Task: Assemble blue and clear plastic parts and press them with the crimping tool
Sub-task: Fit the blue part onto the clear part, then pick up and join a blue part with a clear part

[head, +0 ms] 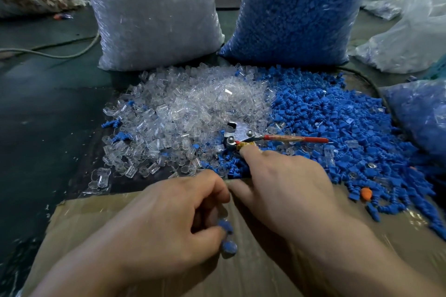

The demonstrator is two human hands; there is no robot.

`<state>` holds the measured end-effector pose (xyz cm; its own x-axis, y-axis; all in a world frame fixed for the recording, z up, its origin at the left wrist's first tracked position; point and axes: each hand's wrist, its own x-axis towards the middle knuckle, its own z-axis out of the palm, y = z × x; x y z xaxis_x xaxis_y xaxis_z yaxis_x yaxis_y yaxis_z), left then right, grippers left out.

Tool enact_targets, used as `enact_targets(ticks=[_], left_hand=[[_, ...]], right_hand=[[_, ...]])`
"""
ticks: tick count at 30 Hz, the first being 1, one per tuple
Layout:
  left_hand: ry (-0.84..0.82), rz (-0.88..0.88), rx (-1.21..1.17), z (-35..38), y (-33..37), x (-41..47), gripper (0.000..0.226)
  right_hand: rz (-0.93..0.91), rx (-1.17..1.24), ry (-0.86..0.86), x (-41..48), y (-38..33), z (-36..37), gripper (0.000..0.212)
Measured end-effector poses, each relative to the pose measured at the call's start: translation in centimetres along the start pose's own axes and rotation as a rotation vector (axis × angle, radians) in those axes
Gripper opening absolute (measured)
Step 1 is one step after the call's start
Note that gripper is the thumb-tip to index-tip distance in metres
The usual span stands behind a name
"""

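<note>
A heap of clear plastic parts (188,113) lies on the dark table, with a heap of blue parts (350,132) to its right. Between them lies the crimping tool (243,134), metal head to the left, one red handle (296,138) pointing right. My right hand (284,183) reaches over the blue parts and grips the tool's near handle just behind the head. My left hand (173,219) hovers over the cardboard with curled fingers pinching blue parts (228,236), which are blurred; whether a clear part is among them I cannot tell.
A brown cardboard sheet (84,219) covers the near table edge. Behind the heaps stand a big bag of clear parts (154,14) and a big bag of blue parts (296,12). More bags sit at the right (420,113). A cable (53,54) runs at the left.
</note>
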<state>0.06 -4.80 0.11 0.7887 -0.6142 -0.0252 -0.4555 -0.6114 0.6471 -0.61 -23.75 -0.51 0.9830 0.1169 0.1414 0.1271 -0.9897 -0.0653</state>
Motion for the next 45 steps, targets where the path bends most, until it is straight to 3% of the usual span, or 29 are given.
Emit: enact_targets(ticks=[2, 5, 8, 16, 27, 31, 35, 40, 45], left_hand=[[0.092, -0.068, 0.001, -0.1, -0.3, 0.1, 0.032], [0.315, -0.213, 0.245, -0.1, -1.5, 0.6, 0.049], [0.356, -0.289, 0.471, 0.5, -1.8, 1.2, 0.073], [0.426, -0.192, 0.409, 1.3, -1.3, 1.9, 0.035], [0.564, -0.162, 0.253, 2.0, -2.3, 1.9, 0.026], [0.622, -0.191, 0.117, 2.0, -2.2, 1.7, 0.018], [0.668, -0.248, -0.178, 2.1, -2.0, 1.6, 0.010], [0.667, -0.269, -0.406, 2.6, -1.8, 1.9, 0.016], [0.603, -0.276, -0.750, 2.6, -1.2, 2.0, 0.029]], right_hand=[[-0.029, -0.006, 0.031, 0.6, -0.4, 0.4, 0.041], [-0.076, 0.003, 0.038, 1.2, -0.7, 0.8, 0.032], [-0.111, 0.031, 0.026, 1.5, -1.0, 1.2, 0.018], [-0.113, 0.130, 0.032, 1.7, -0.6, 1.5, 0.021], [-0.028, 0.279, 0.013, 1.6, 0.0, 0.8, 0.016], [0.017, 0.465, 0.058, 1.8, 0.6, 0.4, 0.020], [0.143, 0.862, -0.027, 1.4, 1.0, 0.4, 0.016], [0.283, 1.344, -0.146, 1.1, 0.6, 0.2, 0.022], [0.289, 1.708, -0.207, 0.9, -0.5, -0.4, 0.023]])
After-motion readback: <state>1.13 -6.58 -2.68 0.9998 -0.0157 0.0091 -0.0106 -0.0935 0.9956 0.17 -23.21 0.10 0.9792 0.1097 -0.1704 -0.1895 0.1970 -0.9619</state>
